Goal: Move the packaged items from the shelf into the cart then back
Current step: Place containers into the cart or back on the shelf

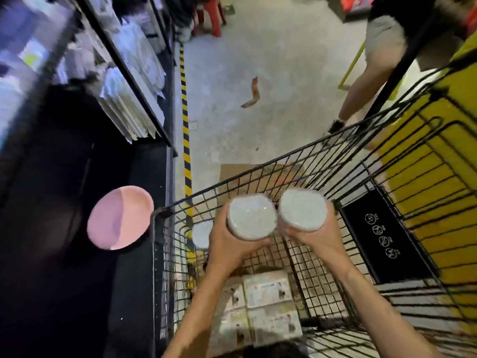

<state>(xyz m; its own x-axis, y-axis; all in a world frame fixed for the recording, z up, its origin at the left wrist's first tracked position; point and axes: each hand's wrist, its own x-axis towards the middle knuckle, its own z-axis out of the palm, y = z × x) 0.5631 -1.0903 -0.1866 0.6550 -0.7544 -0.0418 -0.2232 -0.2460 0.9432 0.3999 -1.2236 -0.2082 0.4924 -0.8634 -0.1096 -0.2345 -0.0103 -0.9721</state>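
My left hand [227, 244] grips a round white packaged item [251, 218] from below, held over the black wire cart [258, 177]. Beside it, touching it, a second white packaged item [303, 210] sits in my right hand [317, 236], whose fingers curl round it. A third white round package [202, 233] lies lower inside the cart at its left side. Flat white printed packs [268, 290] lie on the cart floor under my forearms. The dark shelf [129, 73] runs along the left with white packaged goods.
A pink plate [120, 218] leans at the shelf's lower level, left of the cart. A yellow-black striped line [185, 117] runs along the floor. Another person's legs [361, 81] stand at the far right. Cardboard [258, 174] lies beyond the cart; a yellow wall stands to the right.
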